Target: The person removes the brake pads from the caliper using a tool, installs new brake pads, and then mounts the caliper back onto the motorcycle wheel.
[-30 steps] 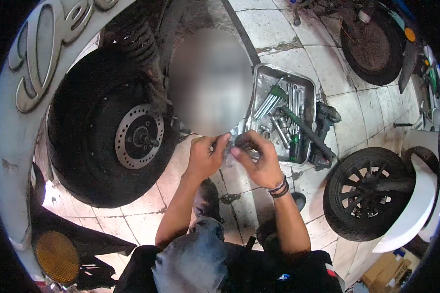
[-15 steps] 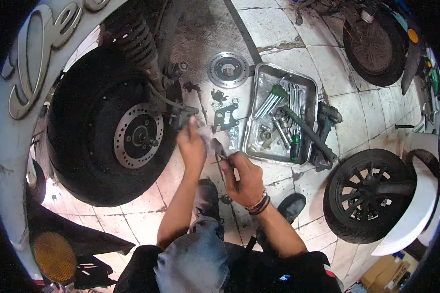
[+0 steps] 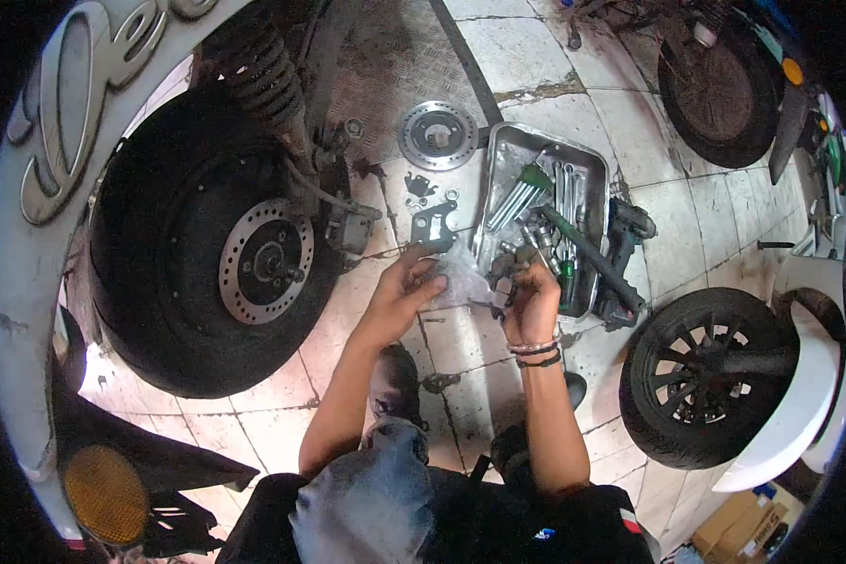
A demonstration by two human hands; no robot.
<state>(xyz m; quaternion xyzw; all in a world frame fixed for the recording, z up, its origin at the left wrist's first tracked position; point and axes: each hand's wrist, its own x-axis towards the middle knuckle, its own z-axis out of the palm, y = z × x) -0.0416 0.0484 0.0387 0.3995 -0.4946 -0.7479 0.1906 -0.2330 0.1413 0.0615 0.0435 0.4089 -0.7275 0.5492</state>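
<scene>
Trainee: Where are the fingers in relation to the bag (image 3: 459, 270)?

Instructor: The fingers of the left hand (image 3: 395, 303) are at the bag's left side; those of the right hand (image 3: 534, 305) are at its right. The bag spans the gap between them.

Trainee: How should the bag be expected to handle?

Instructor: The film looks thin, clear and limp. It should be very light and soft, probably somewhat slippery, and liable to tear against a sharp edge. An edge pinched between thumb and forefinger is the recommended hold.

Trainee: And the dark part (image 3: 505, 284) at the right fingers?

Instructor: It appears small and rigid, and is probably heavier than the bag. A grip across its firm edges is advisable. Its full shape is hidden. Whether it sits inside the bag or only against it cannot be told.

Trainee: How far apart are the fingers?

Instructor: Left: thumb and forefinger are nearly together, clamped on the film. Right: the fingers are bent inward and clamped on the dark part; the exact contact is partly hidden.

Trainee: What lies around them?

Instructor: The bracket (image 3: 430, 224) is just beyond the left fingertips, with the disc (image 3: 417, 134) farther beyond. The tray (image 3: 506, 155) extends beyond the right fingers, its near end close to them. The wheel (image 3: 164, 273) stands left of the left fingers, well apart.
</scene>
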